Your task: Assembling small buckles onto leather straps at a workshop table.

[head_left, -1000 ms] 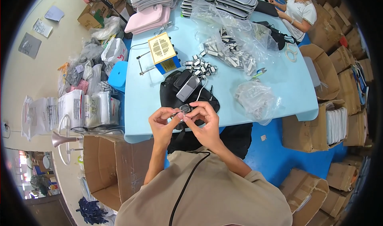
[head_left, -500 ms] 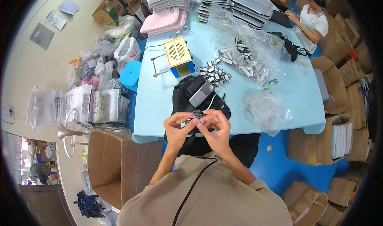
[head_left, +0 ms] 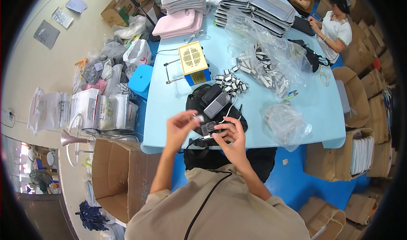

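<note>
My left hand (head_left: 180, 127) is raised over the table edge, pinching a small white-and-dark piece (head_left: 198, 118) that resembles those in the loose pile. My right hand (head_left: 232, 140) is a little to the right, its thumb and finger closed around a small white plug-like end (head_left: 207, 137). Between the hands sits a small dark grey device with a slotted face (head_left: 209, 127). Just beyond, a grey rectangular power bank (head_left: 217, 105) rests on a black bag (head_left: 195, 100), with a white cable beside it. A pile of small black-and-white pieces (head_left: 231, 83) lies farther off.
A yellow-and-blue box with vents (head_left: 193, 64) stands on the light blue table (head_left: 163, 113). Clear bags (head_left: 287, 121) lie at right; stacks of grey sleeves (head_left: 254, 6) and pink sleeves (head_left: 178, 23) lie at the back. Two people sit at far right. Cardboard boxes (head_left: 112, 176) flank the table.
My hands, together before, have come apart. The left has moved left with the small piece; the right has shifted slightly down. The slotted device between them shows more fully.
</note>
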A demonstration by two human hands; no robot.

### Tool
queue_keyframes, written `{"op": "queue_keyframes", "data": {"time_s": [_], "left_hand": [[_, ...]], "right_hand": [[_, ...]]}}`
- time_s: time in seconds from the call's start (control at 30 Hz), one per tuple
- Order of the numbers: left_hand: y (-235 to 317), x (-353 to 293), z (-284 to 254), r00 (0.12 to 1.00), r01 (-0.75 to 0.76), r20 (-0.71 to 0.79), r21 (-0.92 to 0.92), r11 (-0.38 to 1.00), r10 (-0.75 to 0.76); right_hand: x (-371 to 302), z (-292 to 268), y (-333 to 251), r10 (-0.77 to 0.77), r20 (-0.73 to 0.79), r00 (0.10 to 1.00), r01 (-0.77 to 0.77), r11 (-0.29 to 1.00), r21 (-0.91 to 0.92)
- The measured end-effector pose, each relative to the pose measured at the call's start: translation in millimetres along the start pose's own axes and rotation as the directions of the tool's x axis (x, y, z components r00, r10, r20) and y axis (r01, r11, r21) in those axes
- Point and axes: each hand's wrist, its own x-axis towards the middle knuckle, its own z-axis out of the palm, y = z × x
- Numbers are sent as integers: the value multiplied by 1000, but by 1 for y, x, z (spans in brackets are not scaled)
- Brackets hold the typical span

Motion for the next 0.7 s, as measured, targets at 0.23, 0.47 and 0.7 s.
{"op": "queue_keyframes", "data": {"time_s": [0.23, 0.47, 0.7], "left_hand": [[0, 139, -133, 991, 31, -134, 361, 932, 19], [-21, 220, -176, 975, 166, -211, 483, 859, -70], [-44, 238, -185, 958, 251, -253, 503, 827, -137]], "right_hand": [[-27, -49, 25, 82, 53, 995, -73, 984, -162], [-63, -94, 65, 143, 19, 990, -134, 962, -240], [-66, -98, 60, 172, -27, 985, -174, 958, -228]]}}
